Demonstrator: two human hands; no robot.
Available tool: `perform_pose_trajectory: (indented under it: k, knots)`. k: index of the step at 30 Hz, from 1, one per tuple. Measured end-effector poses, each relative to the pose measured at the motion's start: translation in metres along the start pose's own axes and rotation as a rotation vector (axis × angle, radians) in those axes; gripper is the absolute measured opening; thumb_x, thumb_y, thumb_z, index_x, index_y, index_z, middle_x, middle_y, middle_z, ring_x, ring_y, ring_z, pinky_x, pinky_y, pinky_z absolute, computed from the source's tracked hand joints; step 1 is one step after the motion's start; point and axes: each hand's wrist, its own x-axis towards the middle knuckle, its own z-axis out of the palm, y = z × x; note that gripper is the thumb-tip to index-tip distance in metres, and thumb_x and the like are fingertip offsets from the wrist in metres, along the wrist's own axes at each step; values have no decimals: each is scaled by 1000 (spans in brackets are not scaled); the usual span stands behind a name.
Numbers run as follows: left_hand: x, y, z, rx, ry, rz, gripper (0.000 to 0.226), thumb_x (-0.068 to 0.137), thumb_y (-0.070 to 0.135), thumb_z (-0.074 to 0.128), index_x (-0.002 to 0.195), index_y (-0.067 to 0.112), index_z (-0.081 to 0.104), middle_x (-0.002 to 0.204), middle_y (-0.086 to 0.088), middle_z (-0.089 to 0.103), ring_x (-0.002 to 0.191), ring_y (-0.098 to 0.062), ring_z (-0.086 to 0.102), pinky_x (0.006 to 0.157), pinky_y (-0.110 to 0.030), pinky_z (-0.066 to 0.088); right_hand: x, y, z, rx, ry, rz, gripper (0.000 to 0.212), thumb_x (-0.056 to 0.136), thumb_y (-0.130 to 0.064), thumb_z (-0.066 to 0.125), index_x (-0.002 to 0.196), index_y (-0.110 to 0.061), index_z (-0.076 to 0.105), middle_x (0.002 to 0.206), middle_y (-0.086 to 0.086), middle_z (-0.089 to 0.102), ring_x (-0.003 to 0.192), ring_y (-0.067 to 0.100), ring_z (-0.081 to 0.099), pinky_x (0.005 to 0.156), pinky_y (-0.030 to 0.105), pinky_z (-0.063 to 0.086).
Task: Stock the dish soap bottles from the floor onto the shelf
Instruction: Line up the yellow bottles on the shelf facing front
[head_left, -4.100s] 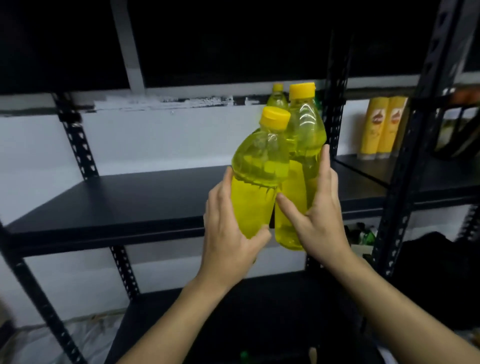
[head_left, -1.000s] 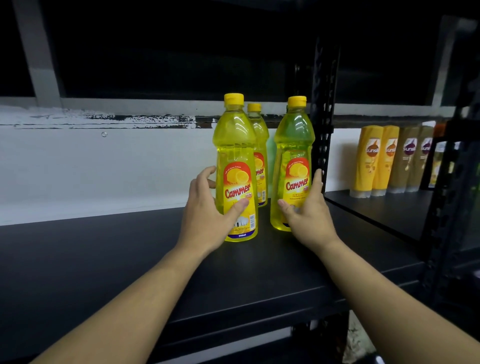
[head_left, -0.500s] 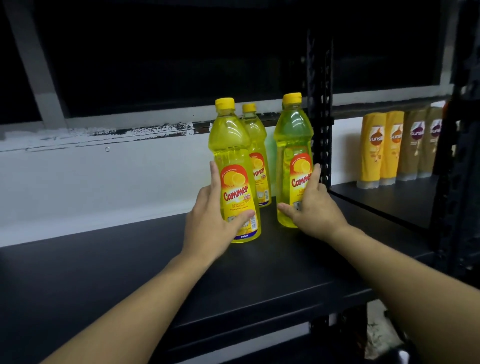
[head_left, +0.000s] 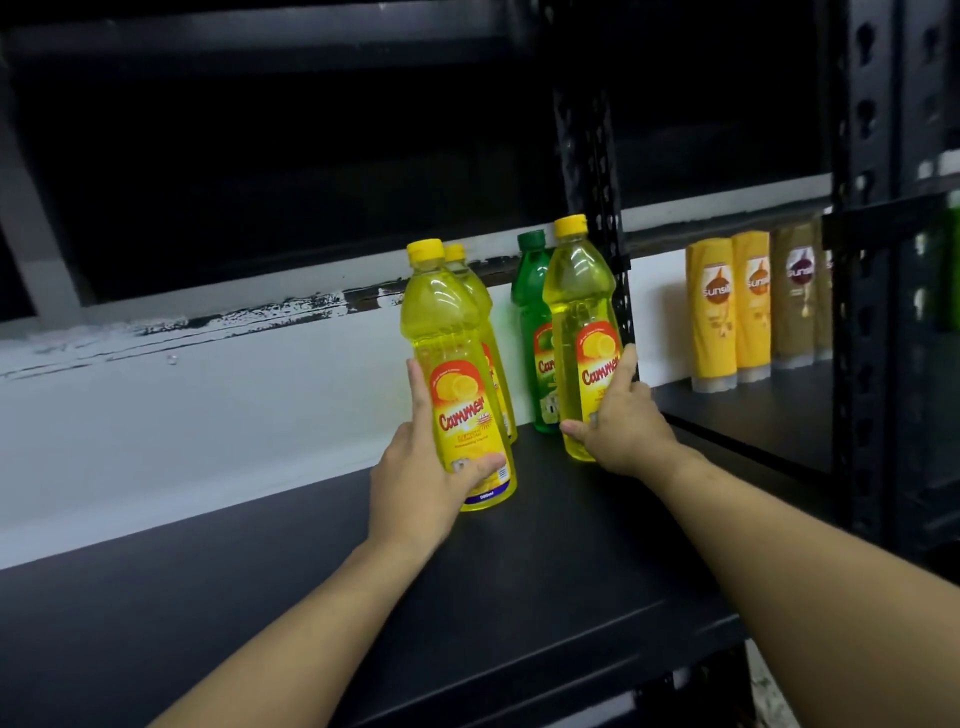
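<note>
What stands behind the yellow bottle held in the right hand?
A green bottle with a green cap stands behind the yellow bottle that the right hand grips. Its cap, shoulder and left side show; its right side and most of its label are covered.

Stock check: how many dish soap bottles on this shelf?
4: front yellow bottle in the left hand, rear yellow bottle behind it, green bottle at the back, right yellow bottle in the right hand. Others may be hidden.
</note>
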Motion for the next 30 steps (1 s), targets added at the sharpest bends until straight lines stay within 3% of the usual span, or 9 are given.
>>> perform_pose_trajectory:
  k: [7, 15, 19, 24, 30]
  knots:
    - [12, -1, 16, 17, -16, -13, 127, 74, 69, 71, 150, 45, -26, 135, 3, 57, 113, -19, 61, 78, -29, 48, 10, 1, 10, -50, 6, -20, 127, 82, -45, 76, 152, -17, -26, 146, 22, 34, 131, 37, 42, 103, 49, 41]
    - [24, -2, 33, 16, -15, -14, 131, 72, 65, 76, 149, 47, -28, 136, 1, 57, 116, -21, 61, 86, -38, 52, 10, 11, 13, -38, 38, -120, 126, 80, -53, 74, 152, -25, -25, 140, 17, 41, 128, 35, 42, 100, 47, 43]
    - [29, -5, 39, 11, -24, -28, 132, 70, 67, 77, 147, 51, -29, 136, -1, 57, 117, -25, 61, 90, -44, 55, 10, 17, 9, 13, -5, -132, 123, 78, -43, 73, 152, -29, -25, 138, 15, 42, 129, 35, 41, 103, 48, 42]
    - [28, -6, 43, 20, -9, -24, 131, 72, 66, 76, 150, 47, -27, 140, 2, 55, 118, -21, 60, 87, -38, 52, 12, 22, 7, 17, -29, -155, 122, 78, -27, 73, 152, -30, -25, 136, 12, 45, 124, 33, 45, 100, 46, 44]
    - [26, -6, 44, 11, -27, -28, 127, 76, 62, 75, 149, 46, -28, 143, 2, 51, 122, -23, 58, 92, -42, 51, 16, 24, 10, 39, -33, -165, 123, 79, -25, 74, 150, -34, -26, 134, 9, 47, 122, 32, 48, 99, 49, 46]
